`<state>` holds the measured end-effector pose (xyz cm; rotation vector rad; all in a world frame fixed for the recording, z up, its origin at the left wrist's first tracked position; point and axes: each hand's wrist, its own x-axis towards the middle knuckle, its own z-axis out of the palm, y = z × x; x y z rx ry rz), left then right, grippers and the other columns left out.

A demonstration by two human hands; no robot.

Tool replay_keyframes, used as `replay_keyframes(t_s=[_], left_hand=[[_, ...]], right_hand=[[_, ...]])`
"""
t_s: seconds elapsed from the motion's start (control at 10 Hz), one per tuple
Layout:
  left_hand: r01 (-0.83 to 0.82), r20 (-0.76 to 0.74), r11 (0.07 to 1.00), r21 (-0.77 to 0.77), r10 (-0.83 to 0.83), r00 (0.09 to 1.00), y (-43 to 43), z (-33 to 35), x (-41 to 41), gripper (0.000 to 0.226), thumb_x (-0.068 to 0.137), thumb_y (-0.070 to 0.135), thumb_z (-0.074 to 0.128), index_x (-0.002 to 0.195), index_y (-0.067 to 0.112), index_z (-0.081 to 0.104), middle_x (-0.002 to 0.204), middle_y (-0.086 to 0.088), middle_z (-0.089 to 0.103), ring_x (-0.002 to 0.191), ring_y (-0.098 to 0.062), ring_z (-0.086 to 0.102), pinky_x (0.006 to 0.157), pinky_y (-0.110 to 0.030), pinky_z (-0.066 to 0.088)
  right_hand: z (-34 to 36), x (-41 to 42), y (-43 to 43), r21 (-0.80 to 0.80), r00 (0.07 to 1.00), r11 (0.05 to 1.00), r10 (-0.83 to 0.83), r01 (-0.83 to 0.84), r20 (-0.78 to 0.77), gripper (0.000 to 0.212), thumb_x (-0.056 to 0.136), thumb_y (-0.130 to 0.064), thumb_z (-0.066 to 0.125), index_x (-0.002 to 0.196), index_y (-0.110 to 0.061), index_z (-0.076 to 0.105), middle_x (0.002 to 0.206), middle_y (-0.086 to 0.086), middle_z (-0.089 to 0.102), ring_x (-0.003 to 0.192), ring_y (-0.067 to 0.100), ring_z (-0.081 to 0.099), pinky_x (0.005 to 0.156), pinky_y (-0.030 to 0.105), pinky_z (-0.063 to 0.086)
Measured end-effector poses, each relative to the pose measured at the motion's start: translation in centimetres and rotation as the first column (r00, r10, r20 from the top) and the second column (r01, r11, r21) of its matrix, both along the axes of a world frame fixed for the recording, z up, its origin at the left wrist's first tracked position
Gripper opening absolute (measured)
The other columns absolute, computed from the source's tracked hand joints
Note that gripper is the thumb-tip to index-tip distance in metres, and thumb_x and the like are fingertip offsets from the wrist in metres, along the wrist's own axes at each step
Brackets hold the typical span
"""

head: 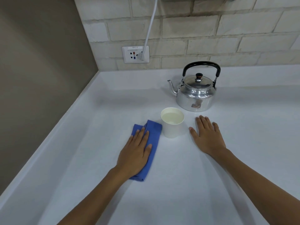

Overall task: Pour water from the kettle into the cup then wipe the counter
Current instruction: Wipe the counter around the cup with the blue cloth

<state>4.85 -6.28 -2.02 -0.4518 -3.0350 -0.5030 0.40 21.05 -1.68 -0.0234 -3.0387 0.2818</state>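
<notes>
A: Nearest to us are the two forearms. The left hand (135,150) lies flat, fingers together and stretched, pressing on the blue cloth (150,143). It does not grip the cloth; it only holds it down on the counter (81,159).

B: And the cloth, how does it lie?

A: It is folded long, and its long axis runs from the near edge of the counter toward the back wall, leaning a little right. Its far end is just beside the cup (172,124), on the cup's left. I think the wiping must go left or toward us, away from the cup.

B: The cup is full?

A: There is water in it. The kettle (195,93) stands behind it, near the back edge, spout to the left.

B: The right hand (207,135)?

A: Open, fingers spread, flat on the counter right of the cup, holding nothing.

B: Any writing?

A: The socket (135,54) on the wall has a small label; it seems "9PP-2", but I am not sure.
</notes>
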Motion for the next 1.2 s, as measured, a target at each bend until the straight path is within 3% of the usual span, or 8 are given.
replay_keyframes(t_s=[0.1, 0.3, 0.4, 0.6, 0.7, 0.8, 1.0, 1.2], left_hand=[[0.03, 0.007, 1.0, -0.006, -0.03, 1.0, -1.9, 0.3, 1.2, 0.056, 0.097, 0.045, 0.014, 0.145, 0.028, -0.006, 0.148, 0.02, -0.016, 0.134, 0.008, -0.016, 0.109, -0.014, -0.011], [-0.194, 0.039, 0.978, -0.071, 0.197, 0.98, -1.0, 1.1, -3.9, 0.055, 0.1, 0.033, 0.016, 0.147, 0.009, 0.003, 0.159, -0.007, 0.0, 0.146, -0.019, -0.002, 0.118, -0.031, 0.003], [-0.243, 0.051, 0.967, -0.083, 0.247, 0.968, 0.3, 1.1, -4.9, 0.054, 0.1, 0.032, 0.014, 0.147, 0.009, 0.0, 0.158, -0.012, -0.003, 0.146, -0.024, -0.003, 0.118, -0.034, 0.0], [-0.074, 0.028, 0.997, 0.018, 0.074, 0.997, 1.0, 0.5, 0.6, 0.052, 0.099, 0.04, 0.014, 0.147, 0.028, 0.0, 0.158, 0.003, -0.009, 0.145, -0.013, -0.008, 0.117, -0.026, -0.005], [-0.003, -0.019, 1.0, 0.019, 0.004, 1.0, -0.3, 0.0, 4.5, 0.051, 0.097, 0.046, 0.011, 0.141, 0.038, -0.013, 0.151, 0.018, -0.018, 0.138, 0.003, -0.017, 0.111, -0.016, -0.011], [-0.022, -0.011, 1.0, 0.008, 0.022, 1.0, -2.0, 0.6, 5.4, 0.05, 0.097, 0.044, 0.011, 0.136, 0.035, -0.018, 0.147, 0.022, -0.021, 0.135, 0.007, -0.019, 0.109, -0.013, -0.012], [-0.173, -0.017, 0.984, -0.052, 0.172, 0.985, 1.0, 0.8, 4.8, 0.053, 0.099, 0.034, 0.012, 0.146, 0.019, -0.008, 0.158, 0.0, -0.012, 0.145, -0.015, -0.011, 0.113, -0.024, -0.01], [-0.087, -0.02, 0.995, -0.044, 0.086, 0.996, 5.6, 0.6, 6.0, 0.054, 0.099, 0.036, 0.01, 0.146, 0.019, -0.009, 0.158, -0.002, -0.014, 0.145, -0.02, -0.012, 0.113, -0.027, -0.011]], right_hand=[[0.0, 0.1, 0.0, 0.004, 1.0, 1.0, -0.001, 0.001, 0.0, 0.063, 0.095, -0.047, 0.021, 0.147, -0.012, 0.012, 0.158, 0.005, 0.011, 0.146, 0.019, 0.005, 0.119, 0.04, 0.006], [0.0, 0.0, -0.3, 0.016, 1.0, 1.0, -0.019, 0.019, 0.021, 0.064, 0.095, -0.047, 0.018, 0.147, -0.012, 0.009, 0.159, 0.005, 0.008, 0.146, 0.019, 0.003, 0.119, 0.04, 0.004], [0.1, 0.0, -0.3, 0.018, 1.0, 1.0, -0.018, 0.018, 0.015, 0.064, 0.095, -0.047, 0.02, 0.147, -0.011, 0.01, 0.158, 0.006, 0.01, 0.146, 0.02, 0.004, 0.12, 0.041, 0.006], [0.1, 0.0, -0.1, 0.003, 1.0, 1.0, -0.012, 0.012, 0.011, 0.064, 0.094, -0.048, 0.02, 0.147, -0.012, 0.012, 0.158, 0.005, 0.011, 0.146, 0.018, 0.005, 0.119, 0.04, 0.006], [0.0, 0.0, 0.0, 0.004, 1.0, 1.0, -0.006, 0.006, 0.008, 0.064, 0.094, -0.048, 0.02, 0.147, -0.013, 0.012, 0.158, 0.005, 0.011, 0.146, 0.019, 0.005, 0.119, 0.04, 0.006], [0.0, 0.0, 0.1, -0.003, 1.0, 1.0, -0.002, 0.002, 0.014, 0.064, 0.094, -0.049, 0.019, 0.147, -0.013, 0.011, 0.158, 0.005, 0.01, 0.146, 0.019, 0.004, 0.12, 0.04, 0.005], [-0.1, -0.1, -0.3, 0.015, 1.0, 1.0, -0.017, 0.017, 0.026, 0.065, 0.095, -0.048, 0.017, 0.147, -0.011, 0.009, 0.159, 0.006, 0.009, 0.146, 0.02, 0.003, 0.12, 0.041, 0.005], [-0.1, 0.0, -0.3, 0.013, 0.999, 1.0, -0.025, 0.025, 0.021, 0.064, 0.095, -0.047, 0.017, 0.147, -0.011, 0.009, 0.159, 0.006, 0.009, 0.146, 0.02, 0.003, 0.12, 0.042, 0.005]])
